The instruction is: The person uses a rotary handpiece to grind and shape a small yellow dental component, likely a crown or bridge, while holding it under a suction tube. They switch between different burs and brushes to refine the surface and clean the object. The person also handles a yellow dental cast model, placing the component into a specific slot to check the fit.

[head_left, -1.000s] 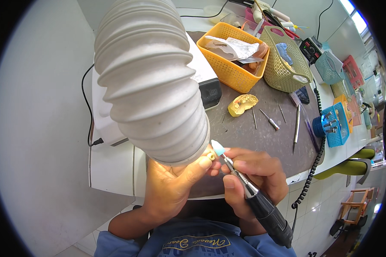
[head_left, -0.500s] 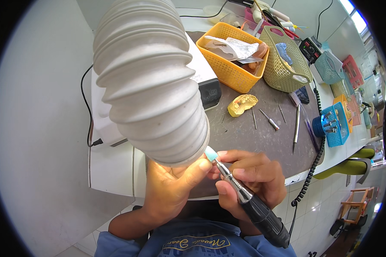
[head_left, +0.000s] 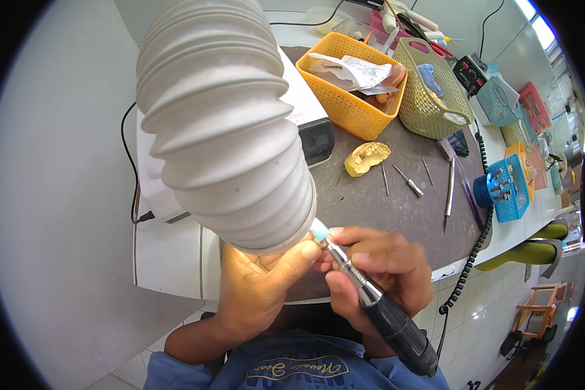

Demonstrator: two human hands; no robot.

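My right hand (head_left: 393, 266) is closed around a black and silver rotary handpiece (head_left: 396, 325), which slants up and left. At its tip sits a pale blue-green grinding bit (head_left: 319, 230), just beside the mouth of a wide white corrugated hose (head_left: 231, 130). Under that mouth is my left hand (head_left: 257, 283), its thumb bent in close to the bit and its fingers drawn together. Whatever those fingers hold is hidden by the hose and the thumb. Beyond my hands a yellow dental cast (head_left: 366, 160) lies on the dark mat (head_left: 370, 201).
Slim metal tools, including a small screwdriver (head_left: 409, 182), lie right of the cast. An orange basket (head_left: 351, 107) with papers and an olive basket (head_left: 435, 107) stand behind. A coiled black cord (head_left: 468, 273) hangs over the right edge near a blue bur holder (head_left: 491, 190).
Both hands keep nearly the same place and grip. The grinding bit has shifted very slightly against the hose mouth.
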